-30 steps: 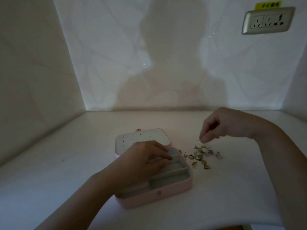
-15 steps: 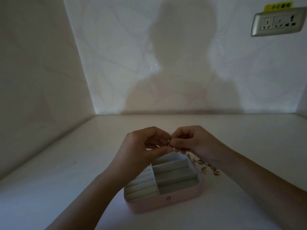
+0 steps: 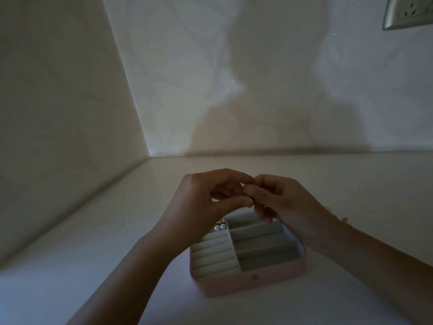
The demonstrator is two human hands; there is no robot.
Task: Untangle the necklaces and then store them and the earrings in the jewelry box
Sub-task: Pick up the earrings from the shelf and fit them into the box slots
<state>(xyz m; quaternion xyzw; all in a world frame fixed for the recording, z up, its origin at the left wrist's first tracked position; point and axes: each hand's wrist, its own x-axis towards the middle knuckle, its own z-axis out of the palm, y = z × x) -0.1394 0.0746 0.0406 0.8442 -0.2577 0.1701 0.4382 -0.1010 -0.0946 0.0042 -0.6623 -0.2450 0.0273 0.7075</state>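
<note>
A pink jewelry box [image 3: 253, 281] lies open on the white tabletop, with grey ring rolls on its left and grey compartments on its right. Pearl earrings [image 3: 219, 226] sit in its back left corner. Above the box my left hand [image 3: 206, 202] and my right hand [image 3: 278, 200] meet fingertip to fingertip, pinching one small dark earring [image 3: 252, 200] between them. Most of that earring is hidden by my fingers. A few loose earrings [image 3: 337, 215] peek out behind my right wrist; the others and the box lid are hidden by my hands.
The tabletop sits in a corner, with a wall on the left and one at the back. A wall socket [image 3: 408, 14] is mounted high on the back wall at the top right. The scene is dim.
My right hand picked an earring from the pile and carried it left. My left hand rose from the box to meet it. Both hands now pinch it above the box.
</note>
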